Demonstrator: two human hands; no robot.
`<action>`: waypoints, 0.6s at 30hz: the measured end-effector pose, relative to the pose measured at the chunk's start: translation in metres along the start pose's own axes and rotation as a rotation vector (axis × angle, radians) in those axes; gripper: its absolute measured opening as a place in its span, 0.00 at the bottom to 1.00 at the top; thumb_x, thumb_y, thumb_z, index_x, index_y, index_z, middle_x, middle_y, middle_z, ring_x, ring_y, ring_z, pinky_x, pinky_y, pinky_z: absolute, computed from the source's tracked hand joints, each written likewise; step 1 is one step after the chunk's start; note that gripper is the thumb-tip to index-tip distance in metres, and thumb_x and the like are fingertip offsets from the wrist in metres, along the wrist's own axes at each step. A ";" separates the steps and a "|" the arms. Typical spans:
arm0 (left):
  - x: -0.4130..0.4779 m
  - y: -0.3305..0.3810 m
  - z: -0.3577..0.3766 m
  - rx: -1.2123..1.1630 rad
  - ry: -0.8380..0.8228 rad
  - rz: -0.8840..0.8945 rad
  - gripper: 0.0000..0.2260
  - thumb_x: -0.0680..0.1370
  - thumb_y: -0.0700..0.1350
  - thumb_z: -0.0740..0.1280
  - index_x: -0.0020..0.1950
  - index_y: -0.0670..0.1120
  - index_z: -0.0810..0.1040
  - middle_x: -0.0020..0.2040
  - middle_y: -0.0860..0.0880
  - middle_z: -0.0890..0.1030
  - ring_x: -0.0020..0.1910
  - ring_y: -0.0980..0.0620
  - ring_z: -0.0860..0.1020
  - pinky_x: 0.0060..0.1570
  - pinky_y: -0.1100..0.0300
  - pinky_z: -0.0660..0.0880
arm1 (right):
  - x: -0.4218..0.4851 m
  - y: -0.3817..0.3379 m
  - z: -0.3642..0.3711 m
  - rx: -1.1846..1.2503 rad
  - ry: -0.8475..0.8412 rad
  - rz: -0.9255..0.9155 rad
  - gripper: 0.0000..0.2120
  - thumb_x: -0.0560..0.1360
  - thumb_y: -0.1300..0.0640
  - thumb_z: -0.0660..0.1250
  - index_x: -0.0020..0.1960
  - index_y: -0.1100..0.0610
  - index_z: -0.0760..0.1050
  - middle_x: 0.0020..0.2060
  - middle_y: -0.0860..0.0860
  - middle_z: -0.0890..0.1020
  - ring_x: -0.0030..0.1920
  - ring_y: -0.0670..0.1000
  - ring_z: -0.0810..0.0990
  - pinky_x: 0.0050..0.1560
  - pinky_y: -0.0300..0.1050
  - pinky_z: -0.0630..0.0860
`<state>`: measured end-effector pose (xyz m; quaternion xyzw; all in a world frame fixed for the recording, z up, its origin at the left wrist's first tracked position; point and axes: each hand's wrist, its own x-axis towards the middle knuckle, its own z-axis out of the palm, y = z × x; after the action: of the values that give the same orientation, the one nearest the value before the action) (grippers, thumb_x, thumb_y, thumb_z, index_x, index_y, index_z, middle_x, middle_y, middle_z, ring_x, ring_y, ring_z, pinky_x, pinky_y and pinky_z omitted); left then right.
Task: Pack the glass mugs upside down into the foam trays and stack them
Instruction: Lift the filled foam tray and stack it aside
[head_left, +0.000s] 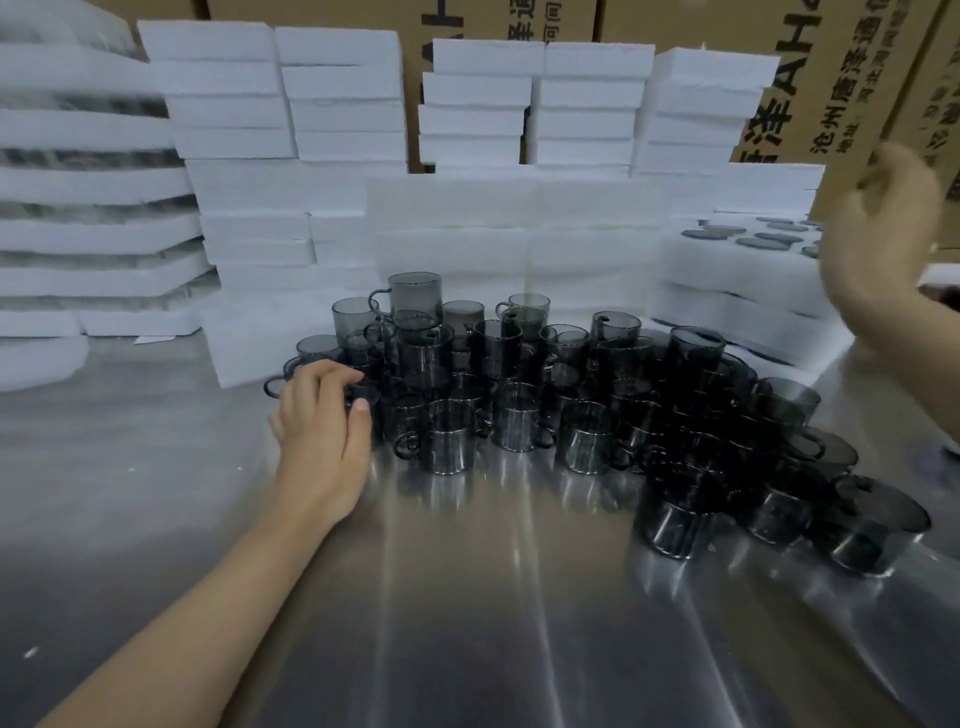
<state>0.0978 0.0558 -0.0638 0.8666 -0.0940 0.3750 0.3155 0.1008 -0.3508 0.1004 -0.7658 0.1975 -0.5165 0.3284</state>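
Now the left hand (324, 415) curls its fingers and thumb over a mug (368, 395) at the 9 o'clock edge of the cluster of dark glass mugs (519, 395) on the steel table (467, 597). At 2 o'clock the right hand (883, 234) hangs raised and blurred, fingers loosely bent, holding nothing. White foam trays (452, 228) stand stacked at 12 o'clock; one tray (691, 260) at 2 o'clock holds upturned mugs.

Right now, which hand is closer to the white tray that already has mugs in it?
The right. The right hand hangs in the air just beside the filled tray; the left hand grips a mug across the pile, far to its left.
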 end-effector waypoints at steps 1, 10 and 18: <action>0.001 0.000 -0.001 -0.019 0.023 -0.024 0.17 0.77 0.46 0.55 0.61 0.41 0.74 0.61 0.44 0.70 0.63 0.46 0.66 0.60 0.56 0.57 | -0.025 -0.026 -0.003 0.193 -0.022 -0.111 0.20 0.75 0.62 0.54 0.65 0.53 0.70 0.55 0.47 0.77 0.57 0.47 0.75 0.59 0.45 0.73; 0.010 -0.056 -0.044 0.083 0.222 -0.394 0.17 0.73 0.35 0.64 0.62 0.40 0.73 0.65 0.39 0.67 0.65 0.39 0.64 0.62 0.50 0.60 | -0.308 -0.076 0.021 0.556 -0.707 -0.727 0.11 0.68 0.67 0.61 0.34 0.61 0.81 0.21 0.49 0.74 0.22 0.44 0.69 0.26 0.37 0.65; 0.052 -0.108 -0.024 0.230 0.019 -0.598 0.28 0.76 0.38 0.63 0.75 0.43 0.59 0.73 0.39 0.58 0.70 0.38 0.60 0.67 0.43 0.60 | -0.306 -0.070 0.036 0.592 -0.901 -0.655 0.13 0.70 0.61 0.58 0.39 0.56 0.82 0.21 0.45 0.73 0.22 0.44 0.68 0.29 0.29 0.61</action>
<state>0.1634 0.1592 -0.0664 0.8823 0.2109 0.2820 0.3124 0.0126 -0.0943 -0.0614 -0.8057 -0.3561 -0.2498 0.4021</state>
